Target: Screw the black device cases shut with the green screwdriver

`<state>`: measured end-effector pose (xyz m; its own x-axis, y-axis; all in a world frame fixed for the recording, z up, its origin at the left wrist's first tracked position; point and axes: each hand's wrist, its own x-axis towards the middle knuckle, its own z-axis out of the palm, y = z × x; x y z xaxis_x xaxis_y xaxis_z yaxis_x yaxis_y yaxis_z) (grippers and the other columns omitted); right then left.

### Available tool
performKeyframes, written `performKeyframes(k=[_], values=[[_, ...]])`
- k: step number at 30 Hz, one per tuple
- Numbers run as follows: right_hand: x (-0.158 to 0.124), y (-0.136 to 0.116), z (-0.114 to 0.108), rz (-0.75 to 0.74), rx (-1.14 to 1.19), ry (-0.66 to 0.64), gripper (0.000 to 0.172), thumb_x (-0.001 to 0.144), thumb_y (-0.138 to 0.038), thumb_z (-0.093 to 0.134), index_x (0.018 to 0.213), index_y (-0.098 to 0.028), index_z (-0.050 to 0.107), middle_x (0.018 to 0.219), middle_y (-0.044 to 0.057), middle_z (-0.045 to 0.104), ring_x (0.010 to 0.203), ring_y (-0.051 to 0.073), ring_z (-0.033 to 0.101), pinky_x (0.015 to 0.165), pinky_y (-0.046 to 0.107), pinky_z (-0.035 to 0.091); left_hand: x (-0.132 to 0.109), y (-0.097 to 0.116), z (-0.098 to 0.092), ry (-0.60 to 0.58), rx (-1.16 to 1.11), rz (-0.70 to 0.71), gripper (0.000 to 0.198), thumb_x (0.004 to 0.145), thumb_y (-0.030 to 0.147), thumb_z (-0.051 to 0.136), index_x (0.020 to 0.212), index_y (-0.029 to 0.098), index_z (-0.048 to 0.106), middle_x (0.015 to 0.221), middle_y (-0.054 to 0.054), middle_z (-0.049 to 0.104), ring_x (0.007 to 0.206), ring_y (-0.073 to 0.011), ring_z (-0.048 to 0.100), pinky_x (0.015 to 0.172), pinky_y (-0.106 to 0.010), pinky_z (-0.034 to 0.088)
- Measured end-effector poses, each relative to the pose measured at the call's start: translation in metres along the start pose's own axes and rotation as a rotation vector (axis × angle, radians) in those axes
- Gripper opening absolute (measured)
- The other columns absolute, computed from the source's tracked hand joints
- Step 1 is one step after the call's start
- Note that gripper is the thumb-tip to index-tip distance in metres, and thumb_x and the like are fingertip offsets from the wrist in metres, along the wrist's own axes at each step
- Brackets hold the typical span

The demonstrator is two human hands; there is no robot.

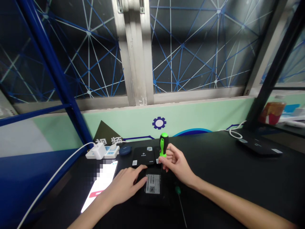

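Observation:
A flat black device [164, 194] with a white printed label lies on the dark table. My left hand [130, 183] rests at its left side, fingers stretched out and the thumb reaching toward the label. In my right hand [173, 160] is an upright screwdriver [164, 144] with a green and black handle, its lower part pinched between the fingers. The shaft points down at the device's far right part; I cannot tell whether the tip touches. Just behind lies a black box [143, 156] with small stickers, and a second dark item is partly hidden by my right hand.
Right of the device lies a thin green-handled screwdriver [178, 190]. A lit phone [103, 183] is on the left, below a power strip [111, 152] with a white charger and cable. A dark blue case [125, 150] sits nearby. Another black device [259, 147] lies far right.

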<state>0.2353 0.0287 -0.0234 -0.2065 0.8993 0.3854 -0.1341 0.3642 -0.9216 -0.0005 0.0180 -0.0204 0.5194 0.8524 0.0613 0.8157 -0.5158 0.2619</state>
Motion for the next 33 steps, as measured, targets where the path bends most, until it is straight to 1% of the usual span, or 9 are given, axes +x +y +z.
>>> performKeyframes(k=[3,5,9,12,15,18,25,29,33], values=[[0.0006,-0.0034,-0.0010,-0.023,0.031,-0.019,0.030,0.089,-0.046,0.064,0.093,-0.021,0.049,0.071,-0.001,0.062,0.053,0.010,0.054,0.049,0.022,0.045,0.0005,0.0007,-0.0009,-0.001,-0.002,0.011,0.040,0.100,0.052,0.037,0.132,0.033,0.052,0.075,0.002,0.061,0.077,-0.0231,0.062,0.066,-0.030,0.040],[0.0009,-0.0050,-0.0016,-0.041,0.042,-0.031,0.029,0.093,-0.048,0.059,0.093,-0.019,0.053,0.070,0.000,0.062,0.052,0.010,0.054,0.050,0.023,0.046,0.0006,0.0016,-0.0024,-0.007,-0.005,0.013,0.039,0.100,0.052,0.037,0.131,0.033,0.053,0.074,0.002,0.061,0.076,-0.0232,0.062,0.066,-0.030,0.040],[0.0007,-0.0039,-0.0016,-0.040,0.029,-0.048,0.030,0.093,-0.047,0.059,0.095,-0.017,0.060,0.074,0.002,0.063,0.053,0.010,0.054,0.051,0.024,0.046,0.0004,0.0030,-0.0044,-0.009,-0.003,0.007,0.040,0.100,0.052,0.037,0.131,0.033,0.053,0.074,0.001,0.061,0.077,-0.0234,0.062,0.067,-0.030,0.041],[0.0006,-0.0005,-0.0003,-0.009,0.060,-0.044,0.029,0.088,-0.044,0.066,0.095,-0.018,0.058,0.075,0.001,0.062,0.054,0.010,0.054,0.051,0.023,0.047,0.0005,0.0036,-0.0046,-0.009,-0.004,0.004,0.040,0.100,0.052,0.037,0.131,0.032,0.053,0.074,0.001,0.062,0.076,-0.0232,0.062,0.067,-0.030,0.042],[0.0012,0.0017,0.0011,0.024,0.082,-0.010,0.033,0.081,-0.042,0.075,0.091,-0.020,0.053,0.073,-0.001,0.062,0.053,0.010,0.055,0.048,0.021,0.047,0.0006,0.0034,-0.0045,-0.005,-0.008,0.004,0.042,0.099,0.053,0.037,0.131,0.032,0.054,0.074,0.001,0.062,0.077,-0.0232,0.063,0.068,-0.031,0.043],[0.0018,0.0012,0.0017,0.030,0.092,0.010,0.037,0.078,-0.043,0.077,0.088,-0.021,0.049,0.069,-0.004,0.061,0.049,0.009,0.054,0.046,0.020,0.046,0.0007,0.0026,-0.0041,-0.002,-0.011,0.002,0.044,0.099,0.054,0.036,0.132,0.031,0.054,0.074,0.001,0.062,0.078,-0.0235,0.063,0.068,-0.031,0.044],[0.0002,-0.0027,-0.0005,-0.011,0.091,-0.040,0.030,0.089,-0.047,0.064,0.091,-0.019,0.052,0.071,-0.001,0.062,0.052,0.010,0.055,0.052,0.024,0.047,0.0008,0.0022,-0.0037,-0.014,-0.013,0.005,0.042,0.100,0.053,0.037,0.132,0.032,0.053,0.074,0.001,0.062,0.076,-0.0234,0.062,0.067,-0.032,0.042],[0.0003,-0.0015,0.0002,-0.008,0.059,-0.035,0.031,0.089,-0.049,0.063,0.092,-0.019,0.054,0.066,-0.002,0.061,0.049,0.011,0.054,0.052,0.025,0.046,0.0003,0.0017,-0.0032,-0.012,-0.013,0.005,0.043,0.100,0.054,0.036,0.132,0.031,0.053,0.074,0.001,0.061,0.077,-0.0233,0.062,0.067,-0.031,0.042],[0.0019,-0.0003,0.0009,0.012,0.091,-0.037,0.032,0.087,-0.048,0.067,0.090,-0.020,0.053,0.071,-0.002,0.063,0.049,0.009,0.053,0.049,0.023,0.045,0.0002,0.0006,-0.0018,-0.010,-0.011,0.005,0.044,0.100,0.054,0.036,0.133,0.031,0.053,0.074,0.001,0.060,0.077,-0.0233,0.062,0.067,-0.031,0.042]])
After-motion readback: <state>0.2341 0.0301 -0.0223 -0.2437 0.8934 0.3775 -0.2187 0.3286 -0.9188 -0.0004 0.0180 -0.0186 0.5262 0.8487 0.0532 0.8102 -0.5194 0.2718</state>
